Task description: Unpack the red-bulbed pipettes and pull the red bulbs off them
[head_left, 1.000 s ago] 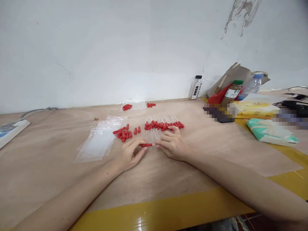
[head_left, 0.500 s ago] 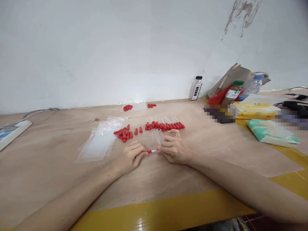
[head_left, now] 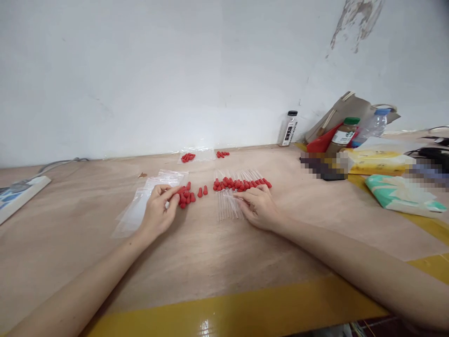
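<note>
My left hand (head_left: 160, 210) is at the small pile of red rubber bulbs (head_left: 187, 199), its thumb and fingers closed on one red rubber bulb (head_left: 181, 190). Two more bulbs (head_left: 202, 191) lie just right of that pile. My right hand (head_left: 261, 208) hovers over a row of thin glass tubes (head_left: 226, 210), with its thumb and fingertips pinched on a clear glass tube, mostly hidden by the fingers. Behind it lies a row of glass droppers (head_left: 257, 183) with red bulbs on their near ends, their tubes pointing toward the wall.
Clear plastic bags (head_left: 131, 217) lie left of the bulbs. Near the wall is a bag with red bulbs (head_left: 188, 158). Bottles (head_left: 289, 128), a yellow tissue pack (head_left: 379, 162) and a green-white pack (head_left: 403, 194) stand or lie at right; a power strip (head_left: 26, 196) is at left.
My left hand has moved left and away from me, from the red bulb and tube it held with my right hand to the bulb pile. My right hand has shifted slightly away from me.
</note>
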`<state>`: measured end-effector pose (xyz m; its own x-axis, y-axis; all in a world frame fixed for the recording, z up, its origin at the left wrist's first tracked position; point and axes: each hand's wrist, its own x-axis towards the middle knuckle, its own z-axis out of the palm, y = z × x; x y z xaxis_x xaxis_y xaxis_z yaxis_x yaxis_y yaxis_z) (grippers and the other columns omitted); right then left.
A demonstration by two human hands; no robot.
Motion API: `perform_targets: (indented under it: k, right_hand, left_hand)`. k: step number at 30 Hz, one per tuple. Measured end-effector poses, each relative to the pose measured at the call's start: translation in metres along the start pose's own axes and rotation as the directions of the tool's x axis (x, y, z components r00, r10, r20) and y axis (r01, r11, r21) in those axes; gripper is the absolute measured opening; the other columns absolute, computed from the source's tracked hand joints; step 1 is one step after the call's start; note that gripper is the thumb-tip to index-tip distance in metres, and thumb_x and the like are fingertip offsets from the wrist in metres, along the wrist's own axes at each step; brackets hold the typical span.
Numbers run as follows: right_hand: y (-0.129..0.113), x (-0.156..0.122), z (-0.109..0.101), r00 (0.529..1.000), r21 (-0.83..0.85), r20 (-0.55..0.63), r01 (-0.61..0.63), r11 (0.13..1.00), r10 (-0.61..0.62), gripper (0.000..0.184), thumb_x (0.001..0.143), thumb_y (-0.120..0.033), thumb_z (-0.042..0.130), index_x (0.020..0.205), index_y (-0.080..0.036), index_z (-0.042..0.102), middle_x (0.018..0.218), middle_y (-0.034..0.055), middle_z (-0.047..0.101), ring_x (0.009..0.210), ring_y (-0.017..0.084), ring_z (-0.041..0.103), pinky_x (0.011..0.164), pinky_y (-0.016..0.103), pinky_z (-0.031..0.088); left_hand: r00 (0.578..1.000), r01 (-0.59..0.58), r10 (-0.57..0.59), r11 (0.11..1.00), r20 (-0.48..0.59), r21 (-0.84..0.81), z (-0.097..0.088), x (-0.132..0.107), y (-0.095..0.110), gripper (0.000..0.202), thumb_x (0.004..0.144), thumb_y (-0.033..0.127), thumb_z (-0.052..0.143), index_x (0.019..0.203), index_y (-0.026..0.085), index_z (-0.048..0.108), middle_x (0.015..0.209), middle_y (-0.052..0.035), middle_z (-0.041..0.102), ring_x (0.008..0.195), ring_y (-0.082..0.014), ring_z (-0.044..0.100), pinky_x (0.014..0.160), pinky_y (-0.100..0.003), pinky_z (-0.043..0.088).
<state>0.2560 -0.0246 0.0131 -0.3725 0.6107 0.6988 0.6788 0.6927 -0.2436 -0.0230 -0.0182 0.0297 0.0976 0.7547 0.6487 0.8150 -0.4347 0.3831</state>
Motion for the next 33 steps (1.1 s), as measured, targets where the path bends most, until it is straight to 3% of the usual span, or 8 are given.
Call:
perform_targets:
  k: [4,6,13,17,21,25,29,33]
  right_hand:
    - [-0.008,0.018,0.009,1.000,-0.039,0.017,-0.004,0.999,0.005,0.019,0.082,-0.021,0.049,0.087,-0.019,0.067,0.074,0.0015,0.069,0.071,0.012,0.057,0.076,0.031,0.026]
    - [-0.014,0.028,0.018,1.000,-0.095,0.020,0.025,0.995,-0.024,0.020,0.082,-0.020,0.048,0.082,-0.019,0.067,0.073,0.0013,0.068,0.071,0.013,0.057,0.077,0.032,0.024]
    - [-0.030,0.039,0.046,0.986,-0.216,0.155,0.094,0.972,-0.060,0.020,0.079,-0.019,0.048,0.070,-0.018,0.066,0.067,0.0028,0.066,0.069,0.014,0.048,0.073,0.036,0.019]
    - [-0.035,0.032,0.044,0.978,-0.161,0.206,0.063,0.985,-0.029,0.022,0.077,-0.035,0.052,0.072,-0.019,0.067,0.068,0.0025,0.065,0.073,0.016,0.047,0.074,0.037,0.019]
    - [-0.037,0.028,0.041,0.973,-0.123,0.229,0.062,0.990,-0.033,0.036,0.072,-0.052,0.055,0.077,-0.019,0.068,0.071,0.0035,0.064,0.077,0.017,0.047,0.075,0.037,0.020]
    - [-0.038,0.028,0.041,0.967,-0.120,0.252,0.070,0.990,-0.038,0.042,0.070,-0.058,0.055,0.076,-0.018,0.069,0.072,0.0046,0.062,0.078,0.017,0.046,0.076,0.037,0.020]
    - [-0.039,0.030,0.039,0.974,-0.107,0.224,0.046,0.993,-0.021,0.048,0.068,-0.063,0.054,0.077,-0.018,0.068,0.074,0.0047,0.063,0.076,0.017,0.047,0.074,0.036,0.020]
    - [-0.031,0.030,0.029,0.988,-0.123,0.156,0.026,0.992,-0.006,0.039,0.072,-0.057,0.056,0.077,-0.021,0.069,0.073,0.0033,0.065,0.074,0.016,0.048,0.074,0.036,0.019]
  left_hand:
    - [0.951,0.287,-0.285,0.958,0.120,-0.003,-0.004,0.038,-0.020,0.032,0.075,0.035,0.050,0.100,0.021,0.064,0.078,-0.0017,0.060,0.066,-0.0148,0.055,0.060,-0.026,0.045]
    - [0.932,0.344,-0.342,0.939,0.118,0.008,-0.002,0.050,-0.025,0.032,0.071,0.038,0.055,0.096,0.021,0.063,0.079,-0.0010,0.062,0.064,-0.0140,0.054,0.059,-0.025,0.043]
    - [0.939,0.270,-0.282,0.959,0.196,0.083,0.014,0.046,-0.026,0.029,0.066,0.045,0.057,0.080,0.020,0.060,0.076,0.0009,0.064,0.055,-0.0117,0.049,0.054,-0.024,0.038]
    - [0.919,0.278,-0.305,0.951,0.249,0.139,0.013,0.042,-0.022,0.030,0.068,0.050,0.056,0.075,0.021,0.061,0.065,0.0021,0.062,0.053,-0.0126,0.050,0.053,-0.024,0.036]
    - [0.945,0.246,-0.269,0.960,0.186,0.137,0.010,0.043,-0.019,0.034,0.073,0.053,0.051,0.073,0.021,0.062,0.070,0.0009,0.064,0.059,-0.0142,0.051,0.055,-0.025,0.037]
    - [0.985,0.104,-0.124,0.982,0.123,0.159,0.013,0.044,-0.011,0.029,0.074,0.047,0.052,0.076,0.020,0.064,0.080,-0.0023,0.064,0.077,-0.0184,0.055,0.066,-0.027,0.040]
    - [0.964,0.017,-0.085,0.965,0.252,0.262,0.024,0.047,0.007,0.027,0.071,0.049,0.055,0.076,0.024,0.067,0.084,-0.0041,0.060,0.090,-0.0238,0.052,0.080,-0.037,0.039]
    - [0.917,-0.018,-0.102,0.956,0.387,0.294,0.040,0.058,0.023,0.029,0.068,0.054,0.057,0.076,0.028,0.067,0.096,-0.0045,0.057,0.102,-0.0277,0.047,0.089,-0.046,0.032]
